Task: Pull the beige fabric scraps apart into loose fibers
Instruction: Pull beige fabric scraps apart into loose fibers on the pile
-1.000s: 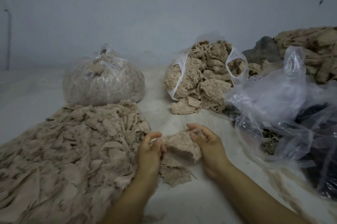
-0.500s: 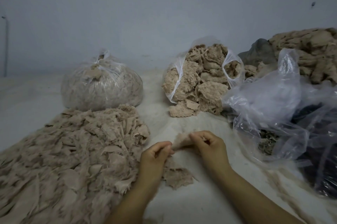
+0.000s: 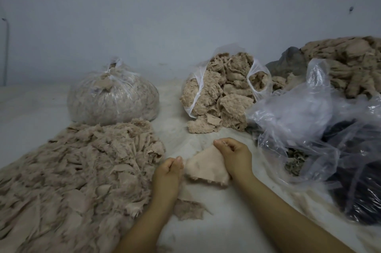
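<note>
Beige fabric scraps cover much of the scene, so I go from the biggest thing down. A pale blue-grey wall [image 3: 144, 26] fills the upper half of the frame, plain and matte, with a small mark near the top centre. Under it lies a whitish, dusty work surface [image 3: 216, 228], dull and a little fuzzy with lint.

In the lower left a wide, flat heap of torn scraps [image 3: 72, 174] spreads out, thin and ragged at the edges. In the right part, crumpled clear plastic bags [image 3: 299, 121] lie over something dark, glossy and wrinkled. Behind them, in the upper right, a mound of fluffy beige material [image 3: 350, 63] rests. In the centre an open plastic bag [image 3: 218, 96] spills thick, woolly pieces. Left of it stands a knotted bag [image 3: 113, 100], round and full of fine fibres.

In the lower centre one triangular scrap [image 3: 206, 167] hangs between both hands, just above the surface. The right hand [image 3: 235, 155] pinches its upper right corner with curled fingers. The left hand [image 3: 168, 174] has curled fingers at its left edge; I cannot tell if they truly grip it. Below, a small frayed piece [image 3: 189, 209] lies flat, partly under the left forearm.
</note>
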Motion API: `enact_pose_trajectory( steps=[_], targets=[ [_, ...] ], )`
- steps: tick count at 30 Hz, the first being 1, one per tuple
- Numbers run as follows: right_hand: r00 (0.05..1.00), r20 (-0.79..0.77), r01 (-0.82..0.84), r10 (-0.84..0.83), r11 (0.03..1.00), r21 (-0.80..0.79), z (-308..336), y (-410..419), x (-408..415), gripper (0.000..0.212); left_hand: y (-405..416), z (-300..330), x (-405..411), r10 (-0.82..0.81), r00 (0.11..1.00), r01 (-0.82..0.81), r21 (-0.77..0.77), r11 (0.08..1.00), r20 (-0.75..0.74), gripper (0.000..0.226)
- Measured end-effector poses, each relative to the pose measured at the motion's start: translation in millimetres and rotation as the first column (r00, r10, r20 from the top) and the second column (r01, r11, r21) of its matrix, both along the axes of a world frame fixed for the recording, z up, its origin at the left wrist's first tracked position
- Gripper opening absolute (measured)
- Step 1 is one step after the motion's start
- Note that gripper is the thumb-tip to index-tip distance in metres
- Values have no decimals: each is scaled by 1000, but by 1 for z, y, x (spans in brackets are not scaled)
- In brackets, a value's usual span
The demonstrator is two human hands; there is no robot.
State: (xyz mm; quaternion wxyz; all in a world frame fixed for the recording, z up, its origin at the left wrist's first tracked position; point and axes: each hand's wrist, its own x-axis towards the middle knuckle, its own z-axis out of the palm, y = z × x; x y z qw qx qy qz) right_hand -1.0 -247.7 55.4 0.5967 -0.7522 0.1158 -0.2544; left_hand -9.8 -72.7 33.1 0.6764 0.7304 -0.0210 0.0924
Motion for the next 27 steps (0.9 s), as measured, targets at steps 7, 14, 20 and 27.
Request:
enact_pose_trajectory(
  steps=[7,14,20,27],
  targets=[
    [905,-388,-101,-173,799,-593,9,-14,10,51,17,20,-2,-160,987,159,212,964,-12,19],
    [852,-378,-522,362,630,-575,-13,42,-53,30,67,21,-3,-433,893,400,666,630,-127,60],
    [906,-126,-395,404,914,88,-12,46,-50,19,60,5,-13,-398,915,364,572,735,-70,58],
    [861,-32,-467,508,814,345,-16,46,-54,27,34,11,-13,-446,878,444,-55,894,-174,46]
  ],
)
